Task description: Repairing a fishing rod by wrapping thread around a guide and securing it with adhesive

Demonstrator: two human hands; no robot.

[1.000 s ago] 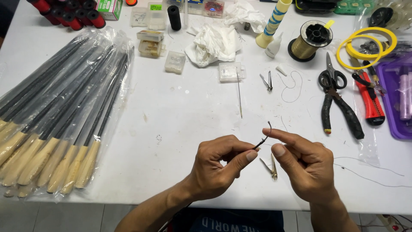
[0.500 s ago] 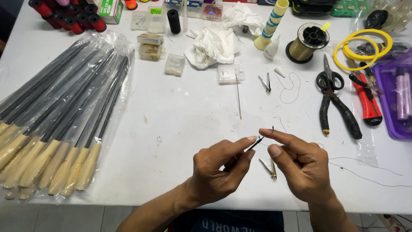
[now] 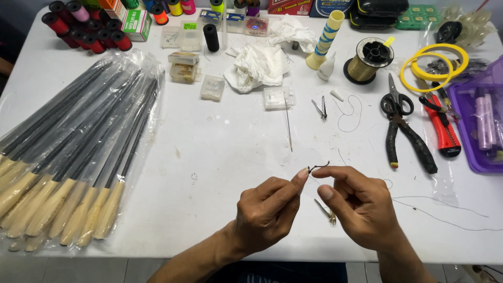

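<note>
My left hand (image 3: 267, 212) and my right hand (image 3: 361, 202) meet above the white table's (image 3: 220, 157) near edge. Between the thumb and forefinger tips of both hands I pinch a short dark piece of cord (image 3: 318, 167), bent into a small curl. A small metal clip (image 3: 326, 210) lies on the table just below and between my hands. A thin dark thread (image 3: 445, 219) trails off to the right of my right hand.
A plastic-wrapped bundle of black rods with pale cork handles (image 3: 68, 162) fills the left side. Black pliers (image 3: 406, 144), scissors (image 3: 395, 99), a red-handled tool (image 3: 443, 128), a spool of gold line (image 3: 367, 62), a purple tray (image 3: 482, 120), crumpled tissue (image 3: 259, 65) and thread spools (image 3: 86, 29) lie farther back.
The cord piece was a straight dark sliver pointing up from my left fingers; now both hands' fingertips close on it and it is curled. My hands shifted slightly.
</note>
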